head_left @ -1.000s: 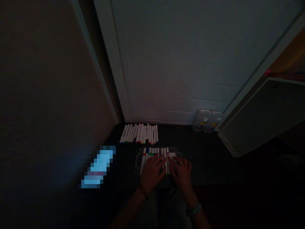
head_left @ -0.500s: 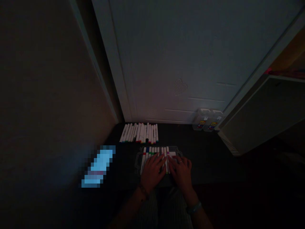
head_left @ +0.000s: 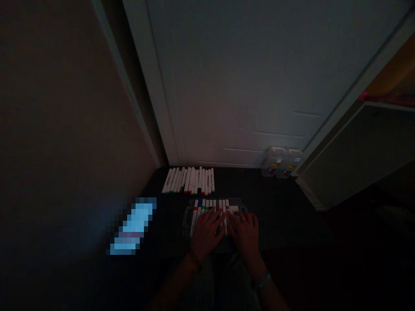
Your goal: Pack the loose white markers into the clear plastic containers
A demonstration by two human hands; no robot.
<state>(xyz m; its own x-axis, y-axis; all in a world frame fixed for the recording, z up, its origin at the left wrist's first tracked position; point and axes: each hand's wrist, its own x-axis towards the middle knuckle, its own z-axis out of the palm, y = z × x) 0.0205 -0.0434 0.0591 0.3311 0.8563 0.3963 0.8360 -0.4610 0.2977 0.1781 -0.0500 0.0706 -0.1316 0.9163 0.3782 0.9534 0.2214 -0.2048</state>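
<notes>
A clear plastic case [head_left: 186, 216] lies open on the dark tabletop, holding several white markers [head_left: 195, 218] side by side with coloured bands near their far ends. My left hand [head_left: 207, 233] rests palm down over the middle markers, its fingers stretched forward and apart. Beside it, my right hand [head_left: 245, 233] lies over the right part of the case, fingers spread across the markers there. Neither hand lifts a marker. The near ends of many markers are hidden under my hands, and the light is dim.
Another row of white markers [head_left: 188, 180] lies behind the case, near the white panel [head_left: 227, 86]. Two clear empty cases [head_left: 271, 163] with labels stand against that panel at right. A bright, pixelated rectangle [head_left: 134, 226] is at left. A wall [head_left: 65, 129] bounds the left side.
My right hand's fingers have shifted slightly over the markers. My left hand stays nearly in place, and the markers and case look the same.
</notes>
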